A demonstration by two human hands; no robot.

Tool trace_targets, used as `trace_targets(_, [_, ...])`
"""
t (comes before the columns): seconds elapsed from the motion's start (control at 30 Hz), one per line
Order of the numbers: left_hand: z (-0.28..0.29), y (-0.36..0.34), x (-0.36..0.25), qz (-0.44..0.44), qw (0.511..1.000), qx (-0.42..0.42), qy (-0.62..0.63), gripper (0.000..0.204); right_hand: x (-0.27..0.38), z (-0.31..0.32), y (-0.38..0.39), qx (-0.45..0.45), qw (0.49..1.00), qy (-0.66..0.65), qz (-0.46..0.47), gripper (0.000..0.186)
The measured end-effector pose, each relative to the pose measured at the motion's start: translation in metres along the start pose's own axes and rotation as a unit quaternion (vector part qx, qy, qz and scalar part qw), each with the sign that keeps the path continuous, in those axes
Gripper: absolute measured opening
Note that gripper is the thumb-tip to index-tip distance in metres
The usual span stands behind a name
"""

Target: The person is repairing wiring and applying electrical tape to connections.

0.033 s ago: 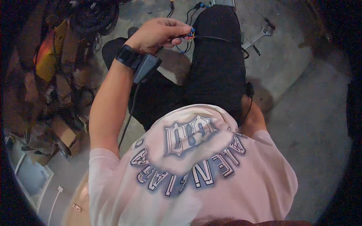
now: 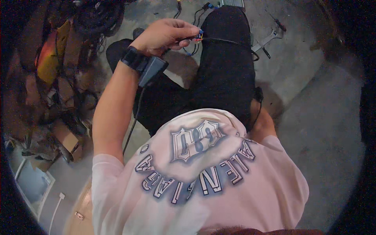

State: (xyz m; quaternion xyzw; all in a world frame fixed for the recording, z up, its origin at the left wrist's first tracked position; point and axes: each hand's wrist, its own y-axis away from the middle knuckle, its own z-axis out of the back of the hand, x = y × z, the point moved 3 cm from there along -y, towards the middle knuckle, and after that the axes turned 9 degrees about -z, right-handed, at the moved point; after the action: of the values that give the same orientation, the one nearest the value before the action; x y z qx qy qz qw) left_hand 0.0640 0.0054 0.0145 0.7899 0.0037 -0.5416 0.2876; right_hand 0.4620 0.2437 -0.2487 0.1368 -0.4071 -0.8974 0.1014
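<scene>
Up by my right knee, my left hand point(image 2: 169, 34) pinches a small blue connector point(image 2: 201, 32) between thumb and fingers. Thin red and yellow wires point(image 2: 199, 38) show at its lower side, and their far ends cannot be made out. From there a dark cable point(image 2: 225, 39) runs rightward across my black-trousered thigh and drops over its outer side. A black strap with a grey box point(image 2: 152, 71) sits on my left wrist. My right forearm point(image 2: 263, 120) hangs down beside my right thigh, which hides the hand. A black wrist device point(image 2: 258, 94) shows there.
On the floor to the right lie an adjustable wrench point(image 2: 270, 39) and a small dark tool point(image 2: 266, 53). A finned metal box point(image 2: 233, 3) and blue-ended cables point(image 2: 207, 6) are ahead. Cardboard pieces point(image 2: 64, 137) and a coiled black hose point(image 2: 98, 17) are piled at left.
</scene>
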Motion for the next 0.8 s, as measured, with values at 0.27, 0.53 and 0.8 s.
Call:
trace_targets(0.27, [-0.016, 0.032, -0.011, -0.037, 0.995, 0.06, -0.076, 0.039, 0.003, -0.031, 0.02, -0.012, 1.0, -0.012, -0.003, 0.037])
trace_targets(0.53, [-0.015, 0.055, -0.002, -0.141, 0.975, 0.03, -0.168, 0.05, 0.066, 0.145, 0.08, -0.328, 0.82, -0.433, 0.181, 0.035])
trace_targets(0.8, [-0.016, 0.069, -0.004, -0.254, 0.896, -0.071, -0.358, 0.046, 0.187, 0.215, 0.313, -0.301, 0.707, -0.293, 0.569, 0.025])
